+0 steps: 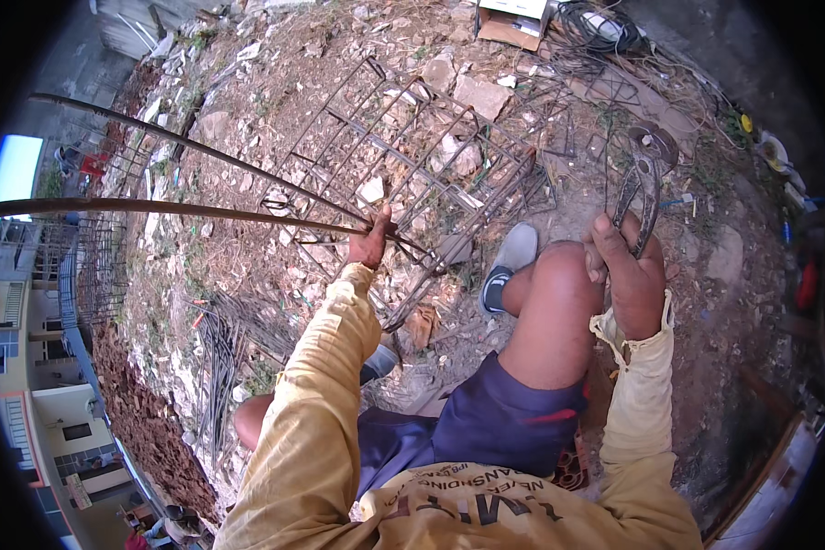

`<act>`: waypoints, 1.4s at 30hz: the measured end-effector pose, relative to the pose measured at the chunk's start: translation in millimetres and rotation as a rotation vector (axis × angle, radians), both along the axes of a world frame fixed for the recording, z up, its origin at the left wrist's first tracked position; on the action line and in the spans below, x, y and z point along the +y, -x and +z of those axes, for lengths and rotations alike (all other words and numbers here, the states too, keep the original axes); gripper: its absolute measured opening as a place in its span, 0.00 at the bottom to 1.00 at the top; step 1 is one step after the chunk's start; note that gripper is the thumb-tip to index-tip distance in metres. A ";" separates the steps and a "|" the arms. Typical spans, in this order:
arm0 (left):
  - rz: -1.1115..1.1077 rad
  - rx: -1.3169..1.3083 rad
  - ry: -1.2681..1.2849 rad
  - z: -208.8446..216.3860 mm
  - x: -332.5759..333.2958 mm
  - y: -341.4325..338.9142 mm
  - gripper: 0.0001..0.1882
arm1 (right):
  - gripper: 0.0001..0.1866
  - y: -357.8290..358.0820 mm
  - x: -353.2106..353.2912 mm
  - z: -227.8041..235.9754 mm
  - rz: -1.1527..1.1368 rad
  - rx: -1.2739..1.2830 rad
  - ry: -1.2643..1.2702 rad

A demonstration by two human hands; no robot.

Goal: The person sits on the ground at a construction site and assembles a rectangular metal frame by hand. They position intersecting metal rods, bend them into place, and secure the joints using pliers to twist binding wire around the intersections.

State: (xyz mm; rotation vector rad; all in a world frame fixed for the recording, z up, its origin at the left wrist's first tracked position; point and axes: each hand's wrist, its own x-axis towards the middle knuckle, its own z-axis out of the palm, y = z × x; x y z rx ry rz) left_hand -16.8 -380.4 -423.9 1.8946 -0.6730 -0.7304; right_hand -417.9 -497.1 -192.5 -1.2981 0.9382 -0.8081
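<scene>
My left hand is closed around two long steel bars where they come together, its thumb pointing up along them. The upper bar and the lower bar spread out toward the far left. Just beyond that hand lies a cage of tied rebar, with the bars' near ends over its edge. My right hand grips the handles of dark metal pincers beside my bent right knee. Their jaws point up and away from me. Nothing shows between the jaws.
Broken stones and rubble cover the ground. A bundle of thin wire rods lies at the left. An open cardboard box and a coil of black cable sit at the far right. A person is at the lower left.
</scene>
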 end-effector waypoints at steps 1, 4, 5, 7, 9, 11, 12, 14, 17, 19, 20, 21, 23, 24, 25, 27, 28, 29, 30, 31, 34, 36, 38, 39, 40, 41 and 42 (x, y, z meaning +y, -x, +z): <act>-0.013 -0.019 0.004 9.4 5.6 -0.5 0.28 | 0.17 -4.1 0.1 6.8 0.059 -0.034 -0.044; 0.056 0.037 0.069 49.9 3.3 12.7 0.22 | 0.17 -6.9 -6.2 17.2 0.086 -0.145 -0.147; 0.033 0.059 0.069 63.5 6.2 10.4 0.20 | 0.17 -8.6 -8.4 21.8 0.092 -0.232 -0.175; 0.034 0.065 0.116 93.0 4.9 11.7 0.22 | 0.15 -11.6 -10.9 36.0 0.122 -0.403 -0.274; -0.021 0.016 0.120 132.3 1.0 13.7 0.24 | 0.14 -20.4 -18.9 28.3 0.117 -0.647 -0.401; -0.173 -0.188 -0.011 152.9 31.7 -38.6 0.33 | 0.11 -43.6 -13.7 28.3 0.113 -0.782 -0.578; -0.233 -0.194 -0.212 177.0 12.0 -8.5 0.40 | 0.11 -39.2 -24.3 15.0 0.066 -0.779 -0.584; -0.431 -0.168 -0.425 211.4 13.3 -7.3 0.45 | 0.10 -50.2 -29.1 -7.6 0.063 -0.823 -0.648; -0.738 -0.443 -0.667 248.1 16.6 -15.4 0.51 | 0.09 -69.2 -27.5 -24.3 0.093 -0.821 -0.732; -0.765 -0.516 -0.691 270.6 11.9 1.3 0.50 | 0.09 -76.6 -33.9 -41.1 0.104 -0.804 -0.765; -0.831 -0.447 -0.627 270.9 15.2 -5.0 0.49 | 0.09 -79.0 -33.2 -42.7 0.102 -0.785 -0.770; -0.859 -0.516 -0.672 270.2 16.5 -9.8 0.48 | 0.09 -80.7 -33.0 -44.0 0.099 -0.767 -0.774; -0.880 -0.481 -0.671 268.2 18.4 -8.2 0.45 | 0.10 -82.5 -33.5 -51.4 0.051 -0.712 -0.779; -0.911 -0.450 -0.736 267.0 18.3 -6.1 0.42 | 0.10 -83.4 -33.5 -53.7 0.046 -0.691 -0.773; -0.858 -0.371 -0.727 253.6 28.4 -14.6 0.41 | 0.10 -83.7 -30.5 -50.7 0.044 -0.670 -0.769; -0.788 -0.377 -0.705 209.3 52.0 -32.6 0.40 | 0.10 -87.9 -25.5 -47.1 0.034 -0.608 -0.758; -0.754 -0.310 -0.708 191.6 59.6 -31.6 0.37 | 0.09 -88.3 -24.0 -48.2 0.026 -0.568 -0.759; -0.769 -0.306 -0.703 171.3 68.6 -34.0 0.36 | 0.09 -90.8 -21.5 -48.5 0.027 -0.532 -0.764; -0.790 -0.301 -0.690 146.2 72.7 -35.8 0.34 | 0.09 -91.5 -19.8 -48.6 0.022 -0.492 -0.762; -0.797 -0.275 -0.664 124.2 81.6 -35.4 0.33 | 0.08 -93.8 -14.5 -49.2 0.025 -0.495 -0.794; -0.659 0.157 -0.484 66.9 93.5 -4.4 0.30 | 0.09 -97.5 11.3 -49.6 0.021 -0.326 -0.780; -0.564 0.506 -0.439 67.0 80.1 37.4 0.29 | 0.11 -100.6 42.3 -57.7 -0.015 -0.200 -0.807; -0.445 0.794 -0.325 83.9 73.2 75.5 0.29 | 0.13 -101.8 75.1 -81.2 0.117 -0.160 -0.889; -0.431 0.934 -0.258 98.6 65.6 88.6 0.29 | 0.13 -101.9 88.8 -92.6 0.169 -0.100 -0.884; -0.398 1.070 -0.189 107.1 65.2 97.9 0.28 | 0.14 -105.5 103.0 -103.8 0.237 -0.038 -0.884; -0.297 1.197 -0.108 102.2 69.9 107.1 0.27 | 0.14 -110.3 116.3 -114.1 0.266 -0.004 -0.885; -0.291 1.187 -0.069 98.2 72.8 109.1 0.26 | 0.14 -115.8 126.8 -122.8 0.293 0.030 -0.888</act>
